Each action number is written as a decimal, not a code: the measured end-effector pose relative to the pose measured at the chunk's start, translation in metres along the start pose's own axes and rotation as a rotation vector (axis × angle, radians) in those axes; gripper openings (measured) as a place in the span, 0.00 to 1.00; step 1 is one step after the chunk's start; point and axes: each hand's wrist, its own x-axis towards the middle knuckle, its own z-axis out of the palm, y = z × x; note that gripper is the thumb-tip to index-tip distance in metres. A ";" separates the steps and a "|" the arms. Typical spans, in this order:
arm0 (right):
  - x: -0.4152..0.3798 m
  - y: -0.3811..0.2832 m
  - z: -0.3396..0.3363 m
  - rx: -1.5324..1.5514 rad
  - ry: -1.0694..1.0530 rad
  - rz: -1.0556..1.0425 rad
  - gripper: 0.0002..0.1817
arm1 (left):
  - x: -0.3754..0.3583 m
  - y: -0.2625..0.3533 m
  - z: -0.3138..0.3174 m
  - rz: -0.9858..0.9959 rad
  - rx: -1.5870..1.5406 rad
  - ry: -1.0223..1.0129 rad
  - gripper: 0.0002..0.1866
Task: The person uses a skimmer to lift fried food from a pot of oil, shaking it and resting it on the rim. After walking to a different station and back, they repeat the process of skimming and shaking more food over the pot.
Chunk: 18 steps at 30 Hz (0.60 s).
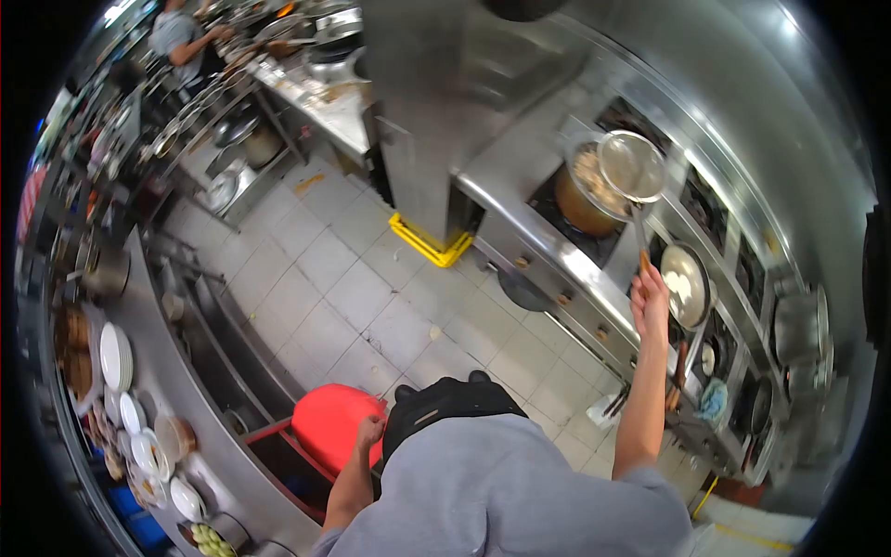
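My right hand (650, 299) grips the wooden handle of a wire-mesh strainer (633, 165), its round basket above the right rim of a large pot (587, 212). Pale chunks of food (594, 183) fill the pot, which stands on a stove burner. Just right of my right hand, a frying pan (685, 286) holds some white stuff. Down at my left side, my left hand (371, 431) has its fingers curled in with nothing visible in them. It overlaps the edge of a red plastic chair (336, 422) in this view.
A steel pillar with a yellow base guard (432, 243) stands at the stove's left end. On the left counter are stacked white plates (116, 356) and several bowls. More pans and a blue cloth (714, 400) lie along the stove. A person (178, 42) works at the far left.
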 end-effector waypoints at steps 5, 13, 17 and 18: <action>-0.075 0.028 0.075 -0.027 -0.077 0.047 0.14 | 0.006 -0.001 -0.044 -0.028 -0.081 0.013 0.15; -0.110 0.147 0.229 0.173 -0.651 0.672 0.19 | 0.001 -0.069 -0.093 -0.163 -0.145 0.059 0.15; -0.086 0.198 0.341 0.143 -0.808 0.734 0.18 | 0.012 -0.134 -0.085 -0.181 -0.451 0.247 0.11; -0.075 0.209 0.368 0.130 -0.843 0.723 0.18 | 0.006 -0.130 -0.095 -0.212 -0.500 0.238 0.09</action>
